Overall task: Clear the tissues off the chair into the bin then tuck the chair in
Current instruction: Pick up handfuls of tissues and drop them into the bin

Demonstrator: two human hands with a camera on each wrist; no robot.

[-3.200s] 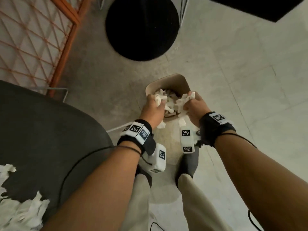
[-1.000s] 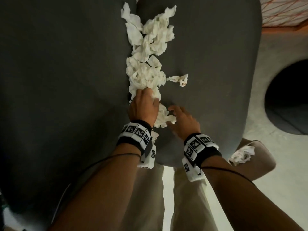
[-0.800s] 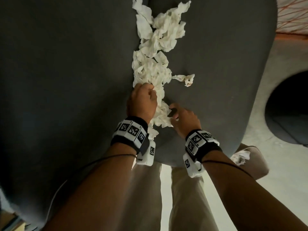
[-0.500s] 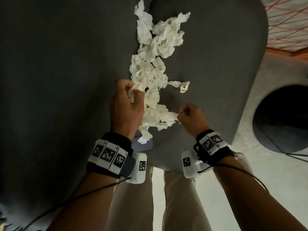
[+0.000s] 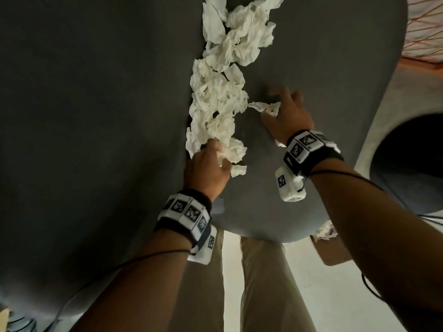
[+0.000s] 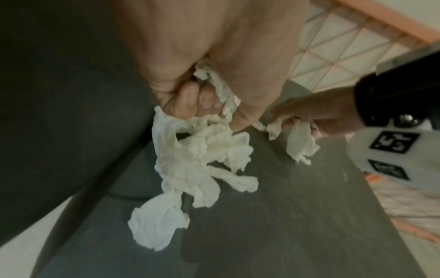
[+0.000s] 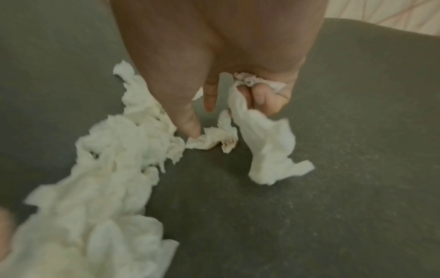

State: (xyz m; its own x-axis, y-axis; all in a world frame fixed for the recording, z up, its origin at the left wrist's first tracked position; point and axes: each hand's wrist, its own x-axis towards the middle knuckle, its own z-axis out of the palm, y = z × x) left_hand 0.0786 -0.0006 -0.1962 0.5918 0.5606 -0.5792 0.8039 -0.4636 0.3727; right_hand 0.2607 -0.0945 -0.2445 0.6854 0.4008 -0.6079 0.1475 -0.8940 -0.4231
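A long heap of crumpled white tissues (image 5: 221, 92) lies along the crease of the dark grey chair (image 5: 96, 116). My left hand (image 5: 211, 161) grips tissues at the near end of the heap; in the left wrist view its curled fingers (image 6: 200, 99) hold a hanging wad of tissue (image 6: 202, 156). My right hand (image 5: 280, 111) is on the seat to the right of the heap, over a small loose tissue (image 5: 265, 107). In the right wrist view its curled outer fingers (image 7: 264, 97) hold a tissue (image 7: 269, 148) while the thumb touches the small one (image 7: 209, 139).
The tan bin (image 5: 335, 250) with tissues (image 5: 324, 232) in it stands on the pale floor by the chair's near right edge, partly behind my right forearm. A black round base (image 5: 412, 164) sits on the floor at right. An orange lattice panel (image 5: 426, 32) is at the upper right.
Earlier both hands dropped tissues over the bin, then came back to the chair. In the last half second my right hand moved up and right to the small loose tissue; my left stayed gripping the heap's near end.
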